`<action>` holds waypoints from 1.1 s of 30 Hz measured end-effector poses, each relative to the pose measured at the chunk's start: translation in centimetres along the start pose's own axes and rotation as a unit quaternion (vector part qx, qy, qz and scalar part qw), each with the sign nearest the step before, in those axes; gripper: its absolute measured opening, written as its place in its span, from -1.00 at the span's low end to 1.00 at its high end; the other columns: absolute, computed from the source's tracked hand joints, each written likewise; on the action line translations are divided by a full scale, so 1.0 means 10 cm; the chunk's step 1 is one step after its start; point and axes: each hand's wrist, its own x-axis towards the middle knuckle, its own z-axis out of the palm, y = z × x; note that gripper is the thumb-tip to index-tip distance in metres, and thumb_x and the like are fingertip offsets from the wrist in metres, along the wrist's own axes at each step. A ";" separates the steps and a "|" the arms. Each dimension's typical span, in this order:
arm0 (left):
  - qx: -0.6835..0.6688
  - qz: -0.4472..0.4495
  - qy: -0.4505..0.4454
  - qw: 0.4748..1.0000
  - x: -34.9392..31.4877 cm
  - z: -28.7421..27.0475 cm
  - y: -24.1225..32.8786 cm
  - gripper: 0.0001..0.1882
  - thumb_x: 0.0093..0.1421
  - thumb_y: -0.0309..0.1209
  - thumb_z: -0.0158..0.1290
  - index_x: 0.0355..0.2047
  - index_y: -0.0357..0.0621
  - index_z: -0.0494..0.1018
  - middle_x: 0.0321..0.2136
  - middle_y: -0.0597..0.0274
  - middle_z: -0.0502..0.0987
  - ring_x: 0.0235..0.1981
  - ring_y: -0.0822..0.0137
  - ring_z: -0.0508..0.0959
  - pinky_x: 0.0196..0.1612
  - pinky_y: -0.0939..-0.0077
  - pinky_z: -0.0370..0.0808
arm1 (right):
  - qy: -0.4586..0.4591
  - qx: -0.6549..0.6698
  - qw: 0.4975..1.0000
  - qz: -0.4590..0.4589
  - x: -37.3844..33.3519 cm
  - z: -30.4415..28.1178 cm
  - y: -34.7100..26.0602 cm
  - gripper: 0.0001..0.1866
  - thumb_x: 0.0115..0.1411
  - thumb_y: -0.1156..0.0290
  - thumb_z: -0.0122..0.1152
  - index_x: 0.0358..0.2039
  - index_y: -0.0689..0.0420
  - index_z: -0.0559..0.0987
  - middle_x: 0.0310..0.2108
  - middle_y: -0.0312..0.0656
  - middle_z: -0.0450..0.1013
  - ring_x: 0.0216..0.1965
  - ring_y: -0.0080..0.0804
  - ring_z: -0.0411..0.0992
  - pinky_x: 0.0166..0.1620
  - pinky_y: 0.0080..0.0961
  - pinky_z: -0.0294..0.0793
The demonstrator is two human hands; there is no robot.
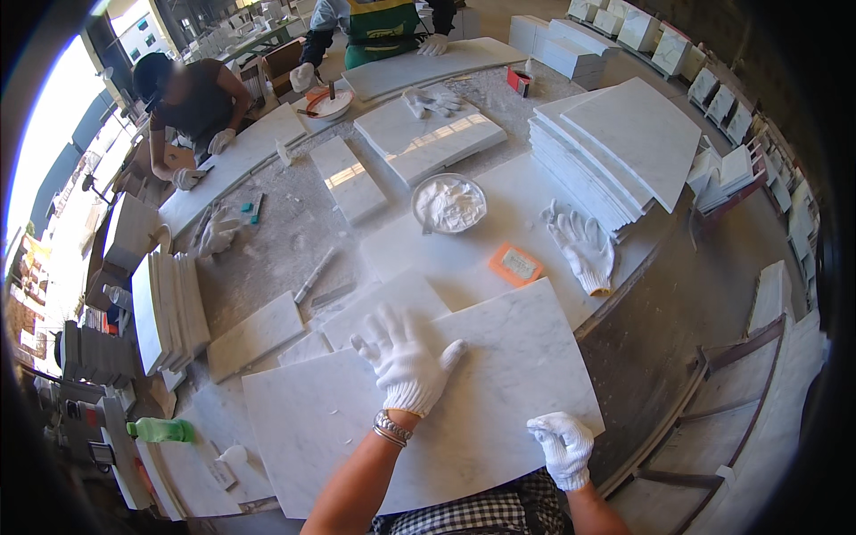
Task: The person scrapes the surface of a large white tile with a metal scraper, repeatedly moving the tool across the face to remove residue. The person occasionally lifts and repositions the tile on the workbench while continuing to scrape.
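A large white marble slab (499,357) with faint grey veins lies in front of me. My left hand (410,361), in a white knit glove, is over the slab with its fingers spread and holds nothing. Metal bracelets circle that wrist. By the slab's right front corner is my right hand (563,448), gloved too, its fingers curled in. Whatever it may hold is hidden. A few small white chips are on the slab left of my left forearm. Beyond the slab's far edge lies an orange block with a pale label (516,265).
A bowl of white paste (449,204) stands mid-table. Nearby are a loose white glove (581,247) and a tall stack of slabs (615,143). More slabs (169,312) stand at left, near a green bottle (161,431). Two people (198,107) work across the table.
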 end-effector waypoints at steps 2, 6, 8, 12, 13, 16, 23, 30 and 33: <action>-0.018 0.011 0.014 1.000 -0.01 -0.01 0.02 0.04 0.26 0.31 0.09 0.47 -0.27 0.18 0.54 -0.29 -0.02 0.56 -0.36 -0.18 0.49 -0.45 -0.44 | -0.003 0.008 1.000 0.015 0.01 0.00 -0.02 -0.88 0.17 0.69 0.37 -0.30 0.20 0.69 -0.36 -0.11 0.67 -0.41 -0.32 0.65 -0.31 -0.45 0.65; -0.022 0.107 0.034 0.993 0.00 -0.01 0.00 -0.04 0.22 0.28 0.15 0.41 -0.16 0.29 0.49 -0.31 0.08 0.52 -0.40 -0.06 0.47 -0.51 -0.37 | -0.004 0.006 1.000 0.005 0.02 -0.01 -0.03 -0.87 0.16 0.70 0.36 -0.30 0.21 0.70 -0.36 -0.11 0.68 -0.40 -0.33 0.65 -0.32 -0.45 0.65; -0.048 0.131 0.059 0.988 -0.02 -0.01 -0.04 -0.11 0.21 0.23 0.19 0.36 -0.10 0.34 0.46 -0.31 0.12 0.50 -0.41 -0.01 0.46 -0.53 -0.33 | -0.008 0.003 1.000 0.004 0.03 -0.01 -0.03 -0.87 0.16 0.70 0.36 -0.30 0.21 0.70 -0.35 -0.11 0.67 -0.40 -0.34 0.65 -0.32 -0.46 0.65; -0.069 0.145 0.080 0.984 -0.03 0.01 -0.13 -0.23 0.22 0.11 0.25 0.32 -0.03 0.40 0.44 -0.31 0.16 0.49 -0.40 0.04 0.47 -0.49 -0.26 | -0.005 -0.003 1.000 -0.012 0.03 -0.01 -0.02 -0.87 0.16 0.70 0.36 -0.29 0.20 0.70 -0.35 -0.12 0.67 -0.41 -0.34 0.64 -0.32 -0.45 0.65; -0.056 0.169 0.068 0.982 -0.04 0.02 -0.14 -0.25 0.22 0.09 0.25 0.31 -0.01 0.41 0.44 -0.31 0.17 0.48 -0.40 0.05 0.48 -0.48 -0.25 | -0.003 0.000 1.000 -0.011 0.03 0.00 -0.02 -0.87 0.16 0.70 0.37 -0.29 0.20 0.70 -0.35 -0.12 0.67 -0.41 -0.33 0.64 -0.32 -0.45 0.65; -0.075 0.168 0.076 0.980 0.00 0.04 -0.17 -0.34 0.22 0.05 0.26 0.26 0.06 0.48 0.43 -0.29 0.20 0.47 -0.37 0.10 0.48 -0.47 -0.25 | 0.000 -0.008 1.000 -0.018 0.03 0.00 -0.02 -0.86 0.16 0.69 0.37 -0.29 0.19 0.70 -0.36 -0.12 0.67 -0.41 -0.31 0.64 -0.32 -0.43 0.65; -0.133 0.144 0.093 0.976 0.07 0.12 -0.16 -0.36 0.17 -0.13 0.36 0.22 -0.04 0.49 0.44 -0.26 0.22 0.47 -0.32 0.14 0.53 -0.30 -0.16 | -0.011 -0.013 1.000 -0.026 0.05 -0.02 -0.05 -0.84 0.14 0.73 0.35 -0.28 0.22 0.68 -0.36 -0.09 0.67 -0.38 -0.28 0.65 -0.29 -0.42 0.64; -0.089 0.058 0.133 0.985 -0.07 0.14 -0.21 -0.22 0.23 -0.02 0.30 0.34 -0.16 0.36 0.47 -0.26 0.17 0.50 -0.29 0.09 0.53 -0.31 -0.22 | 0.001 -0.013 0.999 -0.045 0.07 -0.02 -0.07 -0.86 0.17 0.65 0.43 -0.26 0.17 0.72 -0.34 -0.11 0.67 -0.38 -0.26 0.65 -0.29 -0.41 0.65; -0.004 0.026 0.097 0.995 0.04 0.15 -0.13 -0.20 0.30 0.10 0.16 0.36 -0.19 0.33 0.47 -0.28 0.15 0.49 -0.37 0.09 0.51 -0.41 -0.27 | -0.010 -0.003 1.000 -0.026 0.06 -0.02 -0.07 -0.84 0.15 0.66 0.44 -0.25 0.18 0.72 -0.32 -0.12 0.68 -0.32 -0.28 0.67 -0.24 -0.45 0.67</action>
